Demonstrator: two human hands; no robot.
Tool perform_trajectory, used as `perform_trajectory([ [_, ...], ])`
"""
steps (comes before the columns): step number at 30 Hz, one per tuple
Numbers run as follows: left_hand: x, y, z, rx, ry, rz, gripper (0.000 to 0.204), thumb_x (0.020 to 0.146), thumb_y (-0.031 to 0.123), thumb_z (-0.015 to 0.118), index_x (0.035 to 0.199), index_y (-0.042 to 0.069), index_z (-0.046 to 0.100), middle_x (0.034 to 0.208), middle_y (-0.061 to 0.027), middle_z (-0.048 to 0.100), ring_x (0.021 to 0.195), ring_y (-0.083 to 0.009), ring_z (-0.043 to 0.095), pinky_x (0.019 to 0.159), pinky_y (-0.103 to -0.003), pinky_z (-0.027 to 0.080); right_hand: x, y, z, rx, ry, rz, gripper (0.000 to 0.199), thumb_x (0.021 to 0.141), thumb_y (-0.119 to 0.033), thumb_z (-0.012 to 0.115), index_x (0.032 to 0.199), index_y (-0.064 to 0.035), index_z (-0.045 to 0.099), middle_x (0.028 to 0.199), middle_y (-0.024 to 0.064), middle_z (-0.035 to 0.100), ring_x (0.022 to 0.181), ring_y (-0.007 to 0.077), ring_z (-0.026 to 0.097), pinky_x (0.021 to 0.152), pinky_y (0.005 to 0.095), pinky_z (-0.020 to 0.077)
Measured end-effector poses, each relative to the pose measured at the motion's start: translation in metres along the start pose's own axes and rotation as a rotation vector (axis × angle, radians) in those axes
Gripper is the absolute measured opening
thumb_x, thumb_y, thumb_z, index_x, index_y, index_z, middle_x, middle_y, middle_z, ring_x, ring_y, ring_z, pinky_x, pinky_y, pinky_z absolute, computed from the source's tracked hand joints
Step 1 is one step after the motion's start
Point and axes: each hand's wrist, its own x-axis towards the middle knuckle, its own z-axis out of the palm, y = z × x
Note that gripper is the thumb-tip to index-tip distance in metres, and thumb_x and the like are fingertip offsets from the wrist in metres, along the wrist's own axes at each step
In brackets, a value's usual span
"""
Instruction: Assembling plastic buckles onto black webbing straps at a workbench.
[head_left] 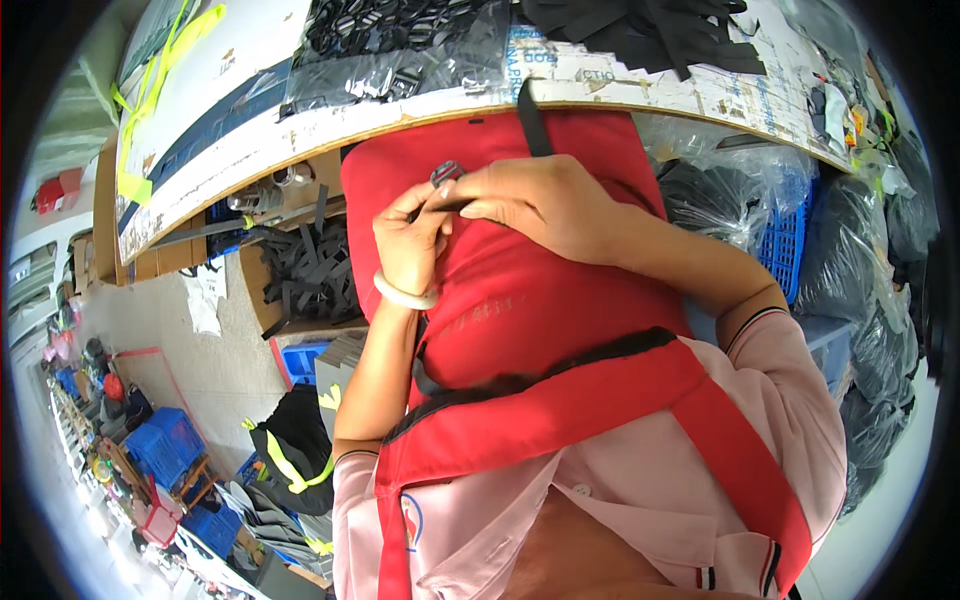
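Note:
Over the red apron (500, 300) on my lap, both hands meet and work on a small dark plastic buckle (447, 172). My left hand (405, 240), with a white bangle on its wrist, pinches below the buckle. My right hand (545, 205) reaches across from the right, its fingers closed by the buckle around a short dark piece, apparently webbing strap (455, 205). The fingers mostly hide how strap and buckle are joined. A separate black strap (534, 118) hangs over the table edge just beyond my right hand.
On the worn white table (610, 95) lie a clear bag of black buckles (400, 50) and a pile of black straps (650, 30). Below it, a box of cut straps (305, 260) stands left; a blue crate (788, 240) and plastic-wrapped bags (720, 200) sit right.

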Motion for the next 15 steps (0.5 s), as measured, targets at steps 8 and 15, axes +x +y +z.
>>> perform_trajectory([
  [8, -0.004, -0.005, -0.006, 0.176, -0.068, 0.377, 0.013, 0.081, -0.004, 0.068, 0.094, -0.002, 0.07, 0.075, 0.0009, 0.059, 0.064, -0.0051, 0.05, 0.057, -0.02, 0.04, -0.003, 0.003, 0.019, 1.012, -0.146, 0.855, 0.021, 0.094, -0.022, 0.056, 0.09, -0.0025, 0.061, 0.063, 0.0018, 0.058, 0.049, 0.0057, 0.052, 0.044, 0.0192, 0.0404],
  [15, -0.005, -0.002, -0.006, 0.51, 0.004, 0.668, 0.015, 0.078, -0.001, 0.071, 0.093, -0.002, 0.069, 0.075, -0.0063, 0.061, 0.063, -0.0108, 0.054, 0.057, -0.023, 0.043, -0.002, 0.001, 0.027, 1.26, -0.012, 0.98, 0.02, 0.092, -0.022, 0.059, 0.087, -0.0029, 0.062, 0.067, 0.0049, 0.061, 0.053, 0.0082, 0.056, 0.045, 0.0207, 0.0435],
])
